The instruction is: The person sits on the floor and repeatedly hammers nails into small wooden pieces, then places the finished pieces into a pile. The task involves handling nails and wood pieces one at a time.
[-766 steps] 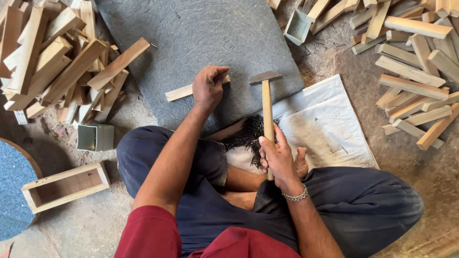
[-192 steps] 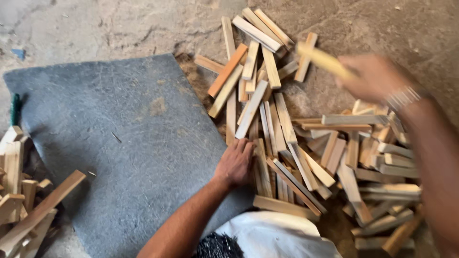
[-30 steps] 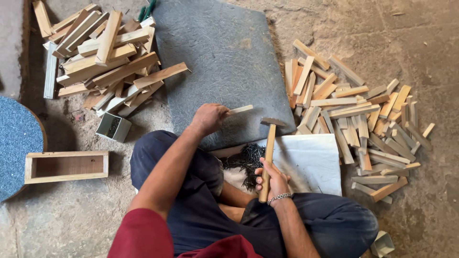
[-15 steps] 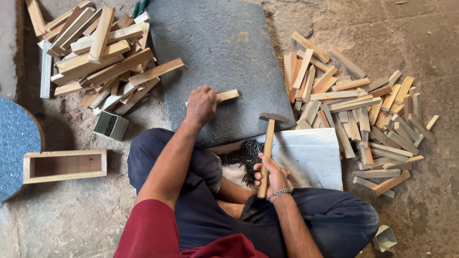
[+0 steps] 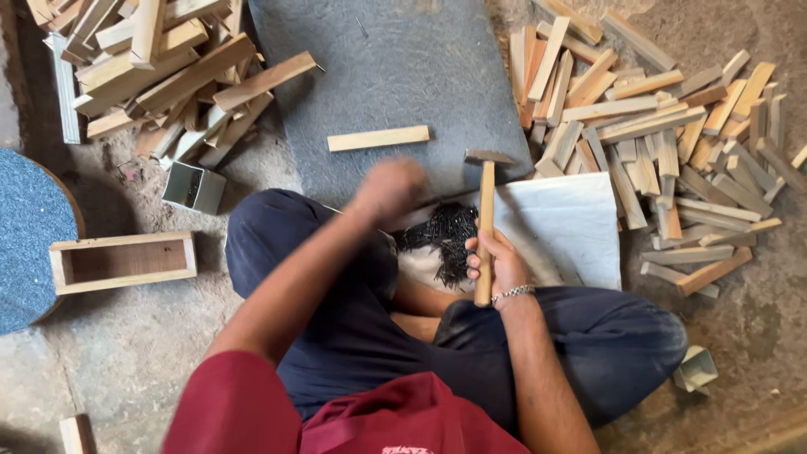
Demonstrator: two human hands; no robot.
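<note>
Wooden slat [image 5: 378, 138] beyond blurred left hand [image 5: 388, 187], right hand [image 5: 498, 262] gripping hammer [image 5: 485, 220]

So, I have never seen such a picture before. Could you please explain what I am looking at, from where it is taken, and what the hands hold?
A camera on a person's head looks down at their lap and two bare hands; no machine is here. The person sits cross-legged on the floor. The right hand grips a hammer by its wooden handle. The left hand is blurred, above a pile of dark nails on white cloth. One wooden strip lies alone on a grey mat. Heaps of wooden strips lie at both sides, and an open wooden box on the left.
</note>
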